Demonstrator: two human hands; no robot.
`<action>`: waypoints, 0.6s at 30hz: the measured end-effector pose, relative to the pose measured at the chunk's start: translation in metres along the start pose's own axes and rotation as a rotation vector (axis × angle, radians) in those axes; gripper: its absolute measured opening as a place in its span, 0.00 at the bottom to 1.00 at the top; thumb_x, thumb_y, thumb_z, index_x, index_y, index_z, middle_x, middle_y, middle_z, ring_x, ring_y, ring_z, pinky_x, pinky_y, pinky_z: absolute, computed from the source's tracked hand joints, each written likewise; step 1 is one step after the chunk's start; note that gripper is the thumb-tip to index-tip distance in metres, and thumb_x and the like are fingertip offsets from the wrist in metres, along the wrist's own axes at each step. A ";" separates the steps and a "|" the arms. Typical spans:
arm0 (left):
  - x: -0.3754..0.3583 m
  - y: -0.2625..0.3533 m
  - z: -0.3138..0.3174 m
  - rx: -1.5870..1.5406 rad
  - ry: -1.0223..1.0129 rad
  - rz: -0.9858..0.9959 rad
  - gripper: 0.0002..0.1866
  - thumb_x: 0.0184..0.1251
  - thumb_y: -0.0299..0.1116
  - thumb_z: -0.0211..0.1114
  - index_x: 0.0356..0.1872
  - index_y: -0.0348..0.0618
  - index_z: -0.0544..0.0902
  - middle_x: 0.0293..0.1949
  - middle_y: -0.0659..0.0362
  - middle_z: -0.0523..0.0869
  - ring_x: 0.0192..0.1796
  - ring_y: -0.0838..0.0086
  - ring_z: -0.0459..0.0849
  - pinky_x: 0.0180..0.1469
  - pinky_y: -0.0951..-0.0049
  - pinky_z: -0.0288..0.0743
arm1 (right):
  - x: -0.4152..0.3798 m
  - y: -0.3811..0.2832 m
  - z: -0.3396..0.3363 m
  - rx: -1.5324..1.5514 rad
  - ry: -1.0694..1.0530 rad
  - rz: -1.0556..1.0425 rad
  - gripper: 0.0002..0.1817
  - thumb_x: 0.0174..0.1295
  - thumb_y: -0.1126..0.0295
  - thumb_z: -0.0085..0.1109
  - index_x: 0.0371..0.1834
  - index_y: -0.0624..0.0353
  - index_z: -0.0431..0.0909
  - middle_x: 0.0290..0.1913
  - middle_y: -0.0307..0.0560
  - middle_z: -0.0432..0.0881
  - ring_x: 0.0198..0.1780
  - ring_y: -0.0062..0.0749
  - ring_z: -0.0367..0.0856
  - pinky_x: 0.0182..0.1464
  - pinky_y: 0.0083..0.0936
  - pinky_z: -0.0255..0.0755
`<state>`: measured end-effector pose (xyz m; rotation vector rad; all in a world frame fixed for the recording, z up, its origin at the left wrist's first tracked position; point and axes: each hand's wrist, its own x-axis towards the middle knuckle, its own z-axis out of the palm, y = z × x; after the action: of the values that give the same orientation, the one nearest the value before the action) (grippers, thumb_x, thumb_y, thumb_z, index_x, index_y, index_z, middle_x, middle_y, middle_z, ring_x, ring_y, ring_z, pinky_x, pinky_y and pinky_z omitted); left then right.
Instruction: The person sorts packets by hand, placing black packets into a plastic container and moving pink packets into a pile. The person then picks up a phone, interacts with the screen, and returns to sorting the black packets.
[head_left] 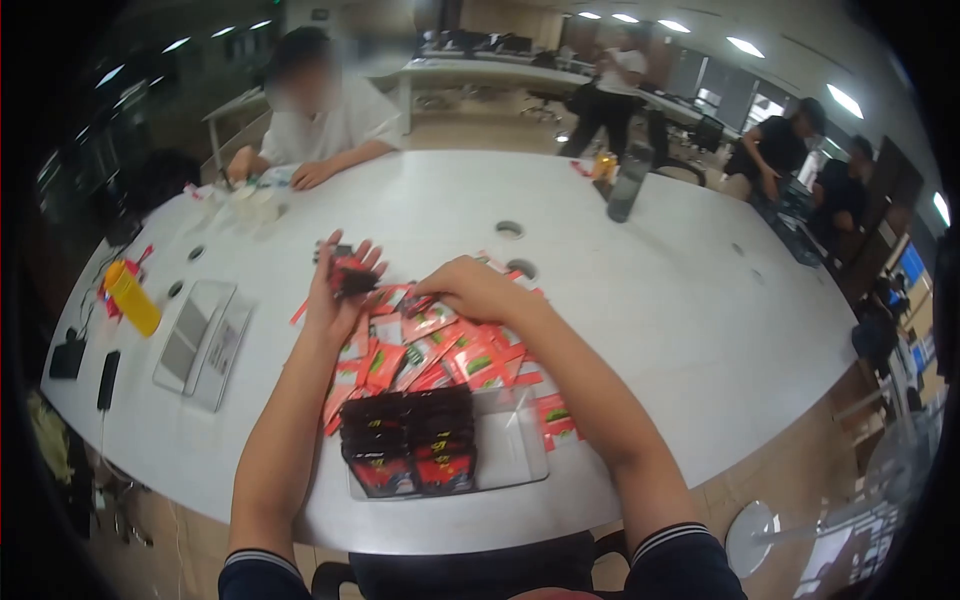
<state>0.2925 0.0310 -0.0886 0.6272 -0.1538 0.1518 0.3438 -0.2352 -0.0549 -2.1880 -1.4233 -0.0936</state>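
Observation:
My left hand (338, 290) is turned palm up beyond the pile, its fingers partly spread, and black-and-red packets (352, 279) rest in it. My right hand (470, 287) reaches over the pile from the right, fingers closed at their tips on a dark reddish packet (414, 304), mostly hidden. Beneath both hands spreads a heap of red-and-white packets with green marks (470, 360). Nearer to me stands a clear plastic tray (516, 440). Black packets with red fronts (410, 440) stand in rows in its left part.
Left on the white table (690, 330) are another clear holder (205, 345), a yellow bottle (132, 298) and a black phone-like bar (108, 380). A dark bottle (629, 182) stands at the far side. One person (325, 125) sits opposite; others are behind at right.

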 end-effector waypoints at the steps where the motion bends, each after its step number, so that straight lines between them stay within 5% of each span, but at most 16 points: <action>1: -0.001 0.001 0.004 -0.012 0.015 -0.002 0.31 0.85 0.57 0.57 0.78 0.56 0.65 0.73 0.41 0.72 0.76 0.48 0.73 0.80 0.40 0.68 | -0.007 -0.030 -0.021 -0.127 0.030 0.065 0.15 0.62 0.72 0.67 0.52 0.57 0.92 0.45 0.56 0.91 0.51 0.55 0.88 0.56 0.41 0.79; 4: -0.004 0.004 0.011 -0.023 0.033 -0.001 0.31 0.85 0.57 0.57 0.80 0.57 0.63 0.72 0.41 0.72 0.76 0.48 0.73 0.80 0.40 0.69 | -0.007 -0.015 -0.034 -0.112 0.080 -0.016 0.12 0.63 0.68 0.71 0.47 0.59 0.93 0.39 0.55 0.91 0.43 0.47 0.88 0.48 0.37 0.78; 11: -0.006 0.010 0.033 -0.005 -0.027 0.007 0.31 0.85 0.55 0.59 0.80 0.54 0.66 0.74 0.40 0.71 0.75 0.50 0.75 0.79 0.41 0.70 | -0.014 -0.011 -0.064 0.460 0.188 0.355 0.16 0.69 0.60 0.75 0.38 0.65 0.92 0.29 0.38 0.88 0.29 0.17 0.81 0.32 0.21 0.70; 14: -0.008 0.010 0.042 0.013 -0.046 -0.008 0.30 0.85 0.54 0.59 0.80 0.55 0.66 0.73 0.39 0.72 0.75 0.49 0.75 0.78 0.41 0.71 | -0.011 -0.019 -0.074 0.627 0.451 0.388 0.14 0.70 0.63 0.74 0.43 0.67 0.92 0.32 0.40 0.90 0.30 0.19 0.82 0.35 0.20 0.75; 18: -0.020 0.000 0.062 0.051 -0.059 -0.097 0.32 0.86 0.56 0.57 0.82 0.56 0.64 0.75 0.39 0.72 0.76 0.47 0.76 0.77 0.41 0.73 | 0.005 -0.044 -0.069 0.756 0.744 0.167 0.13 0.71 0.75 0.70 0.57 0.68 0.88 0.44 0.46 0.93 0.41 0.25 0.90 0.48 0.23 0.83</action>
<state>0.2669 -0.0080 -0.0432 0.6890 -0.1766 0.0435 0.3227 -0.2495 0.0231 -1.4004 -0.6831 -0.2360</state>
